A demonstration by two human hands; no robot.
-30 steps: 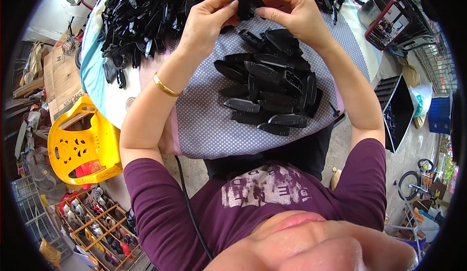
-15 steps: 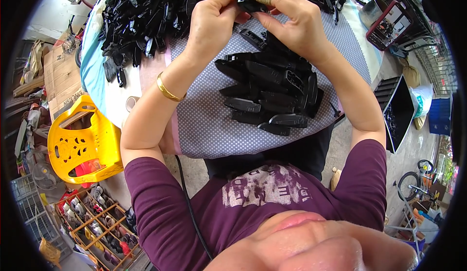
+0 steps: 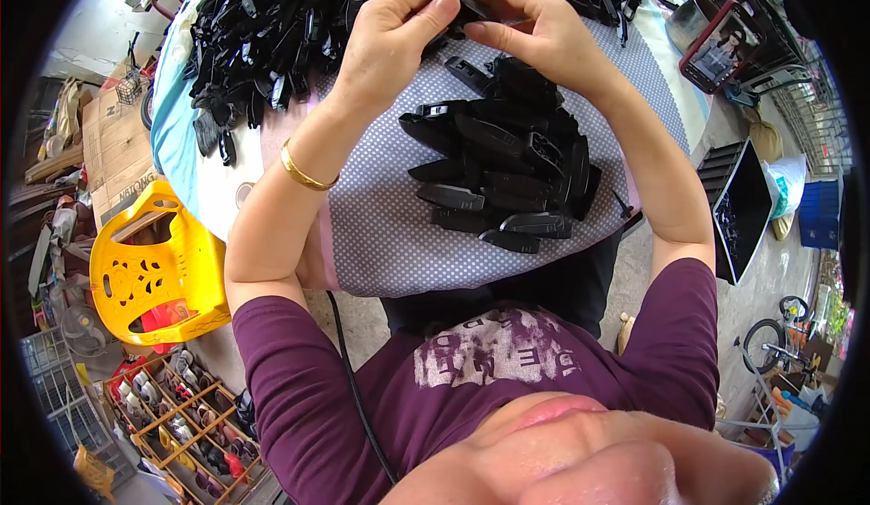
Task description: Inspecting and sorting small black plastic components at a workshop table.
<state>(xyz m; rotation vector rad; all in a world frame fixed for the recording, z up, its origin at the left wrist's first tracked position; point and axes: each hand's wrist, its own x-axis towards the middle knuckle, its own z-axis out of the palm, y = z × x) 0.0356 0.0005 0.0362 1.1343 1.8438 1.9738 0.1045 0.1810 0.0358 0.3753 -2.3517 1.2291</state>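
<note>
Over the far side of the table, both my hands meet at one small, dark, elongated black plastic part (image 3: 467,2). My left hand (image 3: 385,48) pinches its left end, thumb on top. My right hand (image 3: 548,38) has fingers curled around the other end, thumb pointing left beneath it. Tan wraps cover fingertips on both hands, and a gold bangle circles my left wrist. Just below the hands lies a smaller heap of similar long black plastic parts (image 3: 517,183). A much larger pile of black parts (image 3: 281,25) spreads behind and to the left.
A dotted grey cloth (image 3: 376,242) covers the round table. Left of it stands a yellow plastic chair (image 3: 186,269), with a shoe rack (image 3: 186,423) below. To the right are a propped phone (image 3: 720,48) and a black crate (image 3: 748,206) holding small dark pieces.
The black plastic part has been turned and now slants down to the right. My left hand has shifted slightly, its thumb now over the part. The phone's screen picture differs.
</note>
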